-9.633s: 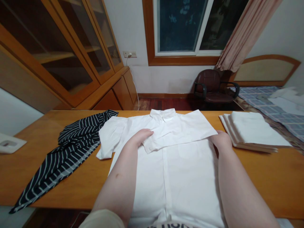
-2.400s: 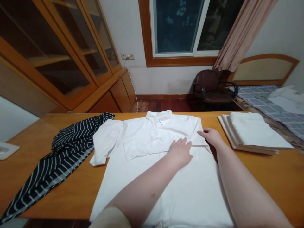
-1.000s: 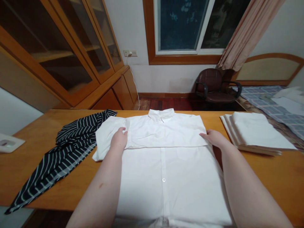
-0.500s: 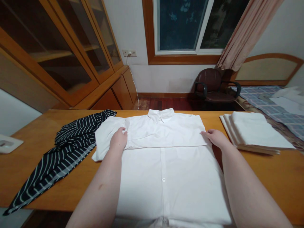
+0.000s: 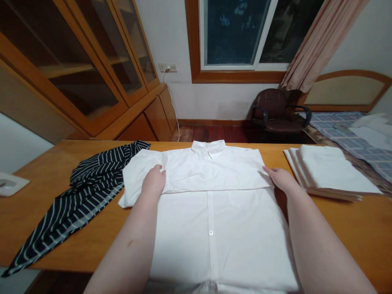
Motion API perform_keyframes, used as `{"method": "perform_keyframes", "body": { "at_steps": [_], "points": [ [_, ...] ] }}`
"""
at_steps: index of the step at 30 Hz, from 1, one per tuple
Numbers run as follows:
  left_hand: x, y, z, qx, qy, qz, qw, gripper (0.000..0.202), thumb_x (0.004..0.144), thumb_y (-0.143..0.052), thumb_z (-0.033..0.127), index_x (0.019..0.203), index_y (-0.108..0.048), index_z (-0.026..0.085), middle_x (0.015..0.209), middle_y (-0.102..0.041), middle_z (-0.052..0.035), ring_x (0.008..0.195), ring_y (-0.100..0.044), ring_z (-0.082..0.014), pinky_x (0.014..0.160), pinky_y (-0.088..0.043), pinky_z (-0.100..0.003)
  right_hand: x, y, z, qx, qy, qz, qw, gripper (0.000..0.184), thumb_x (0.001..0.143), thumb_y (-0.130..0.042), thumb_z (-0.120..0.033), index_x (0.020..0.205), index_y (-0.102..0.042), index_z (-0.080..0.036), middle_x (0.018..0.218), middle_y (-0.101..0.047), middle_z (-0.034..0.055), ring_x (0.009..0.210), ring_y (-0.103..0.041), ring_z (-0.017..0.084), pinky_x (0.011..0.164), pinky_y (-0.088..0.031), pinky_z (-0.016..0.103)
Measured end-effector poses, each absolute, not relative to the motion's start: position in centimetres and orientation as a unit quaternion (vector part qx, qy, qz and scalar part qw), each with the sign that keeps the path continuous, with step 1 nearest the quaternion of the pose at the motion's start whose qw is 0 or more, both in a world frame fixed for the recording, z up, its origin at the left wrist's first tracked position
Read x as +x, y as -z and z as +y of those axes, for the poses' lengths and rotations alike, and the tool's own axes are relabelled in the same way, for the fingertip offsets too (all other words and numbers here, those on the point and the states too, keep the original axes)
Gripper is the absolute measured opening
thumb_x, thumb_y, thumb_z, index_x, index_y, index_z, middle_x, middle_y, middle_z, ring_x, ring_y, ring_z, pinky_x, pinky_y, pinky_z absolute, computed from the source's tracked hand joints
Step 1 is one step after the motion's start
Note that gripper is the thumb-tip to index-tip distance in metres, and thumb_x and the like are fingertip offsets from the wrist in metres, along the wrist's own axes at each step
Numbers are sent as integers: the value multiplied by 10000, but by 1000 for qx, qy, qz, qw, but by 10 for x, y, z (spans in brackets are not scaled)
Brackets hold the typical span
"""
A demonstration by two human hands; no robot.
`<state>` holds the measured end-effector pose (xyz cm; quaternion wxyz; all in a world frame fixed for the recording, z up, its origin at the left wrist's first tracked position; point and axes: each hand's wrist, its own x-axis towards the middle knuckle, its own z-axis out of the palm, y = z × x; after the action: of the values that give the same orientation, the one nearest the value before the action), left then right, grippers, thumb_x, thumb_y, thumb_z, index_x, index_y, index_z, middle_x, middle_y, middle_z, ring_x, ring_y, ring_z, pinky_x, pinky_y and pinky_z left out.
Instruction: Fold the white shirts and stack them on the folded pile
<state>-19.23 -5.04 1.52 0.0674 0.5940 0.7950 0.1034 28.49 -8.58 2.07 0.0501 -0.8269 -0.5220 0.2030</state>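
Note:
A white button-up shirt (image 5: 183, 232) lies front up, its collar at the table's far edge. One sleeve (image 5: 214, 171) is folded straight across the chest, from left to right. My left hand (image 5: 154, 179) is closed on the white cloth near the left shoulder, its lower fingers partly hidden. At the right side, my right hand (image 5: 277, 176) pinches the end of the folded sleeve between thumb and fingers. The other sleeve does not show clearly. The shirt's hem runs down to the near table edge, close to my body.
Left of the shirt lies a black-and-white striped garment (image 5: 101, 183), touching the white cloth. A stack of folded white cloth (image 5: 330, 169) sits on the wooden table (image 5: 343, 228) at right. Beyond are a chair (image 5: 272, 108), a bed (image 5: 339, 126) and a glass-door cabinet (image 5: 107, 110).
My right hand has moved slightly to the right with the sleeve end, drawing the folded sleeve a little farther across. My left hand stays almost where it was.

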Motion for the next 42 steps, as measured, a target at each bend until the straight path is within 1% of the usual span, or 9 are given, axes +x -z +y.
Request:
{"method": "perform_keyframes", "body": {
  "at_steps": [4,9,13,18,21,23,28,35,42],
  "points": [
    [-194,-18,-51,565,-109,813,86,331,870,-411,283,1130,-575,161,1008,-681,-156,953,-634,-298,799,-467,-372,273,-19,-86,-818,-169,-549,33,493,845,-427,-525,953,-686,-120,946,-690,169,882,-633,278,715,-432,310],
    [-210,-12,-43,529,-166,823,125,363,910,-325,310,1060,-619,159,1056,-675,-151,1008,-619,-280,840,-463,-358,276,-7,-78,-827,-138,-544,-1,490,902,-327,-448,963,-688,-124,976,-678,197,906,-631,298,754,-440,366],
    [-224,-7,-37,513,-171,826,157,293,854,-439,270,1039,-637,159,1065,-677,-131,1006,-618,-267,853,-466,-341,280,-4,-75,-828,-119,-549,-13,501,911,-316,-444,931,-694,-116,959,-678,210,893,-638,300,768,-445,382],
    [-210,-13,-44,550,-174,815,55,333,806,-510,260,1094,-622,135,1027,-663,-150,987,-613,-293,868,-472,-384,281,0,-76,-830,-101,-548,-6,502,899,-325,-471,894,-692,-128,922,-686,197,860,-641,292,732,-457,377],
    [-182,-16,-55,644,-202,737,-19,380,846,-470,295,1163,-595,127,1179,-605,-158,1120,-551,-284,979,-415,-390,282,1,-78,-844,-90,-528,18,489,859,-384,-529,896,-683,-145,902,-688,183,847,-641,296,709,-465,380],
    [-163,-15,-62,729,-186,659,-6,424,879,-439,338,1237,-559,143,1332,-520,-135,1255,-450,-262,1069,-329,-377,281,0,-80,-856,-76,-509,56,465,823,-443,-546,924,-672,-155,886,-688,167,839,-639,300,701,-470,385],
    [-139,0,-66,813,-17,578,76,583,906,-381,484,1440,-336,255,1535,-240,-62,1416,-160,-299,1125,-145,-520,271,-6,-84,-799,-1,-565,207,390,836,-477,-417,1081,-616,-147,1016,-667,136,928,-618,261,816,-469,368],
    [-142,4,-60,808,27,583,78,623,914,-320,527,1474,-248,264,1550,-171,-52,1425,-125,-272,1130,-126,-498,262,14,-80,-727,-43,-658,189,500,847,-488,-480,1258,-568,-207,1318,-520,140,1224,-460,299,1009,-361,445],
    [-142,5,-60,805,10,585,92,626,903,-351,528,1467,-270,267,1549,-180,-54,1426,-124,-271,1132,-110,-492,285,14,-61,-760,-100,-614,186,502,863,-458,-464,1305,-531,-237,1245,-608,69,1110,-557,229,932,-422,345]
  ]
}}
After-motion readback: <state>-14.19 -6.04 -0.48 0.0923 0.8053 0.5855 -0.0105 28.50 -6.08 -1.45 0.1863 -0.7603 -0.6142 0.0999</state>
